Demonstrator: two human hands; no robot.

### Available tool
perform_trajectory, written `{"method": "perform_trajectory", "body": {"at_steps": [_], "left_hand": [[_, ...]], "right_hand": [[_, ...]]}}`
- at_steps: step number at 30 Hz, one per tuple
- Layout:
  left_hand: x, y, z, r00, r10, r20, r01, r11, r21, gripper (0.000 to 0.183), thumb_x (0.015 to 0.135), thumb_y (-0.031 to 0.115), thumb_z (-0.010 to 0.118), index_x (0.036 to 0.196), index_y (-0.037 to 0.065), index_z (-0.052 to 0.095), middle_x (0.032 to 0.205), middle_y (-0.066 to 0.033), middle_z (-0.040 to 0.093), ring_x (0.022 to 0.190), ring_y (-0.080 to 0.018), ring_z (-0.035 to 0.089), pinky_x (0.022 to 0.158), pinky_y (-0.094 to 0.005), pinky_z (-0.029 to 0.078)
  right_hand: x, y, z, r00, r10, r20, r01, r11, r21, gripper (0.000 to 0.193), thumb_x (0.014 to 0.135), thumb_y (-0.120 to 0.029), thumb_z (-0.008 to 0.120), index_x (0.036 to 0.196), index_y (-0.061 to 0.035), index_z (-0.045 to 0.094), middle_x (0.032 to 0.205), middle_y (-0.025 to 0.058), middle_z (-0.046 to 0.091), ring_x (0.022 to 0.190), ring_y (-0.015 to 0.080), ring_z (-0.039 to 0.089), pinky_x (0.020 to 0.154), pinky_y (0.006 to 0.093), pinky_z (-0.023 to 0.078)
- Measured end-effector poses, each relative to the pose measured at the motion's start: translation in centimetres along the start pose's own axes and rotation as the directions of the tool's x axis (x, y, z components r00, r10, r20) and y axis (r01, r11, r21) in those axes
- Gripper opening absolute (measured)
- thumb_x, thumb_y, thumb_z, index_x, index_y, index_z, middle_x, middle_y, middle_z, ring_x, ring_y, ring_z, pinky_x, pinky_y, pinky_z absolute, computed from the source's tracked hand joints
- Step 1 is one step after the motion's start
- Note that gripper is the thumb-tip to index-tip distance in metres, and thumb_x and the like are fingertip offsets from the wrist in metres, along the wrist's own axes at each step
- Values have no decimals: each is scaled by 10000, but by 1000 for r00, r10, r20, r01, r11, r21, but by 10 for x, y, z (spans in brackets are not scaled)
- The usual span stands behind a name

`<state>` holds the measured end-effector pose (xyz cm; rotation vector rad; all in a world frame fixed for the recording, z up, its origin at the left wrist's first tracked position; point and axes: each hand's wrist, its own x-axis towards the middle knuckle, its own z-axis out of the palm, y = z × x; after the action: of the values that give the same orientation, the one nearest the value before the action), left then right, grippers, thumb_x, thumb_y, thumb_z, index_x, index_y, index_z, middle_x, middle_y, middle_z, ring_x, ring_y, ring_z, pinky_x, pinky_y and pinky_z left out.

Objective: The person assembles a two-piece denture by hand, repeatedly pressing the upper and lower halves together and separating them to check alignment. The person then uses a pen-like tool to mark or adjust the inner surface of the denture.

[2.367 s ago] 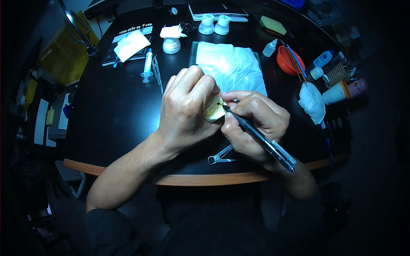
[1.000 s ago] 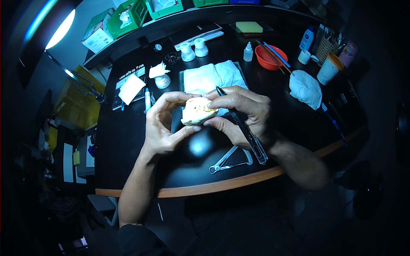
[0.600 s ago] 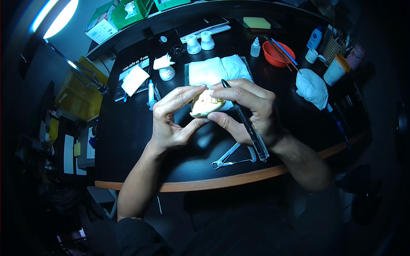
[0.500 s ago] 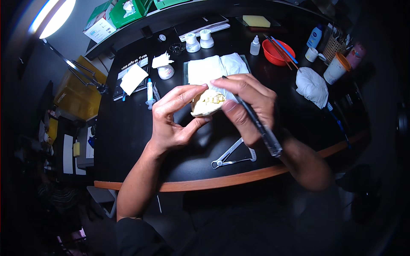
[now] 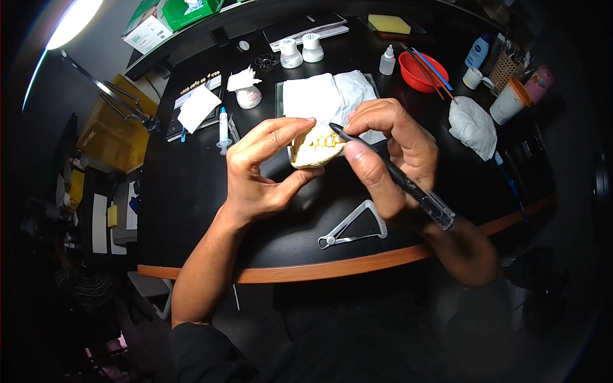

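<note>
Between the thumb and fingers of my left hand (image 5: 258,169) is a cream-coloured dental cast (image 5: 314,153), its row of teeth turned up toward me. My right hand (image 5: 396,159) grips a black pen (image 5: 415,186) with a clear end, held slantwise. The pen's dark tip is at the teeth on the cast's right side; whether it touches them I cannot tell. Below the hands, a metal caliper (image 5: 354,231) lies on the black table (image 5: 191,210). Behind the cast, white tissues (image 5: 310,96) are spread over a glass slab.
A syringe (image 5: 223,131), a tissue-topped jar (image 5: 248,96) and two white jars (image 5: 291,53) stand to the left and back. Toward the right are a dropper bottle (image 5: 387,61), a red bowl (image 5: 424,71), a crumpled white cloth (image 5: 472,127) and a cup (image 5: 509,102). A lamp (image 5: 73,22) shines at upper left.
My right hand has shifted right and turned the pen, whose tip now shows at the teeth. The cast has moved slightly right and tilted, showing more of its front. The view has shifted slightly.
</note>
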<state>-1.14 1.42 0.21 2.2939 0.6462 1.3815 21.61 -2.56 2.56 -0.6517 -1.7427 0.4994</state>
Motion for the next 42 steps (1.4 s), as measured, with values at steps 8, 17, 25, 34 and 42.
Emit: {"method": "perform_trajectory", "body": {"at_steps": [8,17,25,34,42], "left_hand": [[1,4,1,1000,20,-11,-20,998,54,607,654,-27,881,1243,35,750,1117,-146,750,1047,-261,737,897,-347,589],[1,5,1,999,42,9,-42,997,67,615,640,-46,866,1238,42,755,1123,-127,742,1039,-247,733,896,-346,606],[-1,5,1,999,11,35,-14,998,69,651,596,-88,787,1237,18,752,1131,-132,736,1073,-255,720,948,-356,577],[-1,2,3,999,44,23,-45,998,46,619,643,-54,857,1242,60,757,1112,-104,732,1003,-222,715,867,-335,614],[-2,3,0,997,53,48,-57,994,91,639,617,-77,844,1242,21,749,1138,-130,740,1045,-248,720,913,-352,592]], "right_hand": [[1,3,6,994,-94,-52,92,995,-41,164,673,9,761,784,-2,641,886,179,713,947,275,749,757,329,591],[-1,0,10,991,-132,-8,131,989,-73,169,696,77,737,780,-4,614,769,129,669,914,234,731,682,296,535],[-2,4,11,991,-133,-10,131,986,-104,160,690,47,739,756,5,599,850,200,715,847,222,741,708,289,543],[-3,6,11,993,-119,4,118,985,-122,159,693,49,740,760,6,603,869,205,720,868,226,743,718,291,546],[-4,6,9,994,-102,26,104,988,-116,150,710,46,748,788,20,622,891,195,715,856,209,730,816,332,576]]}}
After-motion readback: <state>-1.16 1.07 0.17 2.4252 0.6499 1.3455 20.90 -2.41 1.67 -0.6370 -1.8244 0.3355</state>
